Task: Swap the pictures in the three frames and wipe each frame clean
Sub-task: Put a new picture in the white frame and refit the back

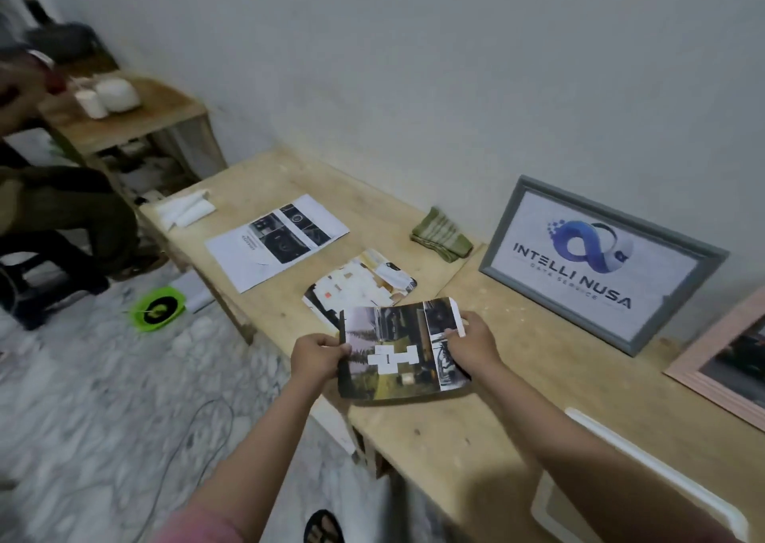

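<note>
We saw the left hand (316,356) pinching the left edge of a dark printed picture (399,348), its fingers (331,350) curled round the sheet's edge. The right hand (472,341) gripped the right edge of the same picture, thumb on top and fingers closed on the paper. The picture was held over the near edge of the wooden counter (476,426), roughly flat and slightly curved.

Just beyond it, a second picture (364,284) with pale, patchy prints lay flat on the counter, its near corner partly covered by the held sheet. Farther left lay a white sheet (275,240) printed with dark photographs. At the far left end of the counter we saw a folded white cloth (186,209), and to the right of the sheets a folded green cloth (441,234) near the wall.

A grey frame (602,263) holding a logo print leaned against the wall on the right. At the right edge a pink frame (720,370) showed only in part. A white frame (645,476) lay near us on the counter, partly hidden by the right forearm.
</note>
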{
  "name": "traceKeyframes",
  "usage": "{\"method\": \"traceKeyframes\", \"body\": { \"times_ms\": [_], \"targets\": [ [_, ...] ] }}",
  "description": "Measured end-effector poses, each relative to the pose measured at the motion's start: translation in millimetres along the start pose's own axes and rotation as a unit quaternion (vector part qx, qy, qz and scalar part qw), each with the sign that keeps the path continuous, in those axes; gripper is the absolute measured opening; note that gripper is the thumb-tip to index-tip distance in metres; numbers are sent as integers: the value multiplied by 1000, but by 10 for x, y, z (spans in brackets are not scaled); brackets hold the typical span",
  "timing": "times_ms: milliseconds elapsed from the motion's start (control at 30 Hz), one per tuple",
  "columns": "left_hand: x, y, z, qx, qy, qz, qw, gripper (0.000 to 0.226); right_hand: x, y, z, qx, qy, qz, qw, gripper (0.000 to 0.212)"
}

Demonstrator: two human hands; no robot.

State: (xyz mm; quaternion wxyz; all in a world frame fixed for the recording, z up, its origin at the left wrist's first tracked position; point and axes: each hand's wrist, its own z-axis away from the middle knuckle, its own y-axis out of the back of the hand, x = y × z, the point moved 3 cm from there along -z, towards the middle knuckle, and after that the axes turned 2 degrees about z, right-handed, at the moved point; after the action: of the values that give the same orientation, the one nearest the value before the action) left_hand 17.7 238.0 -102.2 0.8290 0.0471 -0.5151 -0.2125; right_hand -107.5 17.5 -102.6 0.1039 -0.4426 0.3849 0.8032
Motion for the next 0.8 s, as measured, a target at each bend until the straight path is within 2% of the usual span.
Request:
{"method": "traceKeyframes", "body": {
  "times_ms": [100,167,400,567,800],
  "targets": [
    [84,561,-441,26,18,39,999,18,-510,-522,-207,-23,-4,-9,1000,47],
    [144,936,-737,47,24,46,998,19,-845,-885,-343,-30,3,-13,999,55],
    [484,1540,-1629,64,25,48,996,20,-1793,-1637,-915,17,52,-15,998,27],
    [774,1600,-2346,75,20,-2,997,27,-2275,-2017,-1690,42,82,26,995,36],
    [974,1498,-3054,114,-3,-73,991,20,-2511,-2509,-2545,30,97,61,993,31]
  ]
}}
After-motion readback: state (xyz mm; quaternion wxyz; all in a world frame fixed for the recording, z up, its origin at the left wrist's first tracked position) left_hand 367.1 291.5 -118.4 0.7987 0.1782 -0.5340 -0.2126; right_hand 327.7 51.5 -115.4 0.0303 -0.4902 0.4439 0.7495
